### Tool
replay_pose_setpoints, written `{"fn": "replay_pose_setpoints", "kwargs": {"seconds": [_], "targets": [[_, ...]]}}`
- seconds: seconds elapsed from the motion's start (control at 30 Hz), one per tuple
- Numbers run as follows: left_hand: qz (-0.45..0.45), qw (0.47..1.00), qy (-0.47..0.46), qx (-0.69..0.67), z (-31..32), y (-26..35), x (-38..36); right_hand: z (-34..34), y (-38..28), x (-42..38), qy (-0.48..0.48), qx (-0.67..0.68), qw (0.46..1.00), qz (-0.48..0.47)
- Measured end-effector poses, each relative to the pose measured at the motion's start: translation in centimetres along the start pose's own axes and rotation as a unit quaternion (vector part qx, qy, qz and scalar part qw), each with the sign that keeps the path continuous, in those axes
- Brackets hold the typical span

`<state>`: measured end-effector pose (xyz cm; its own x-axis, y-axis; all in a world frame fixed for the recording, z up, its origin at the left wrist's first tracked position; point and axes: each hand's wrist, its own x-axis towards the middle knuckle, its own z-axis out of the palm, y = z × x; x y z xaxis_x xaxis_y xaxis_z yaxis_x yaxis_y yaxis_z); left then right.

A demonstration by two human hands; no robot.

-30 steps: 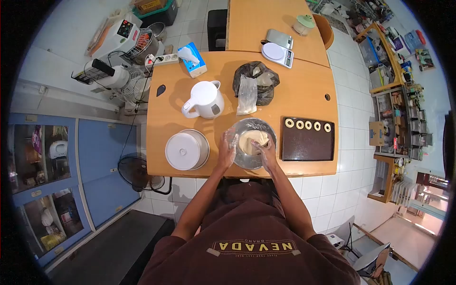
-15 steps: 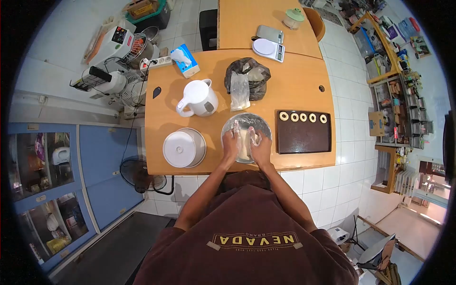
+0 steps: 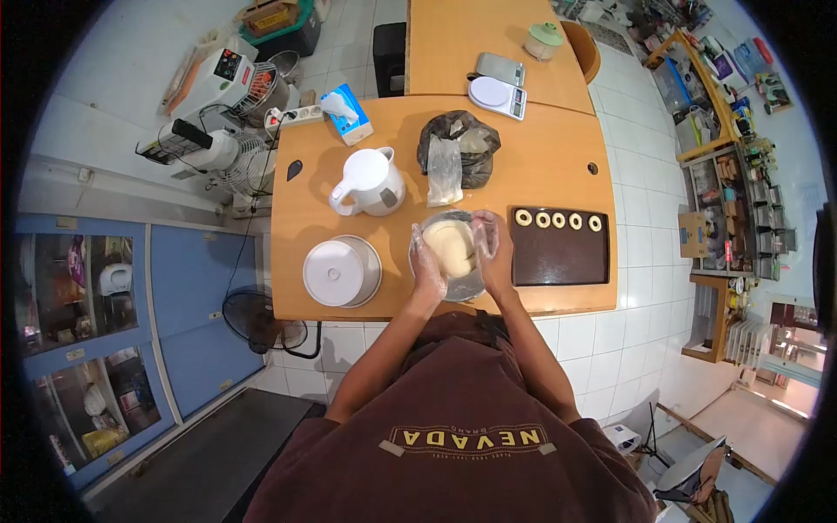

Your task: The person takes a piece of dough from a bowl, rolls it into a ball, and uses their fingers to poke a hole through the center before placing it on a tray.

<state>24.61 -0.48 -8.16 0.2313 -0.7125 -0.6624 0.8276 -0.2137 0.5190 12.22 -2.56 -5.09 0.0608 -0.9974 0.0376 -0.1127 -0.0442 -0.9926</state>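
A pale, smooth ball of dough [image 3: 451, 247] sits over a round metal bowl [image 3: 469, 290] whose inside is dusted with white flour. My left hand [image 3: 428, 268] cups the dough's left side, palm turned inward and fingers pointing away from me. At the dough's right edge is my right hand [image 3: 493, 253], its fingers curved against the side. White flour coats both hands. Part of the bowl's rim is hidden behind my hands. Right of the bowl lies a dark baking tray [image 3: 561, 254] with a row of several dough rings [image 3: 559, 220] along its far edge.
On the left stand a white lidded tub [image 3: 333, 273] and a white electric kettle [image 3: 373, 181]. Beyond the bowl are a black plastic bag [image 3: 479, 161] and a clear bag of flour [image 3: 445, 174]. Farther back sit a tissue box [image 3: 347, 115] and a kitchen scale [image 3: 496, 96].
The dough has turned from a long, narrow shape between my hands into a wider, rounder ball. My hands have moved farther apart, and the right one has shifted right and away from me.
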Motion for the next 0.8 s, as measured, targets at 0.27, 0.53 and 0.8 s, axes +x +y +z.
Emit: {"fn": "replay_pose_setpoints", "kwargs": {"seconds": [0.27,0.53,0.8], "targets": [[0.038,0.990,-0.023,0.131,0.7,1.4,-1.8,0.6,-1.7,-1.8,-0.083,-0.170,0.976,-0.108],[0.297,0.879,-0.049,0.370,1.3,3.0,-4.6,0.5,-4.8,-2.0,-0.056,-0.088,0.994,-0.038],[0.243,0.900,-0.160,0.326,-0.3,3.1,-1.8,1.6,-5.2,-3.0,-0.008,-0.014,1.000,0.020]]}}
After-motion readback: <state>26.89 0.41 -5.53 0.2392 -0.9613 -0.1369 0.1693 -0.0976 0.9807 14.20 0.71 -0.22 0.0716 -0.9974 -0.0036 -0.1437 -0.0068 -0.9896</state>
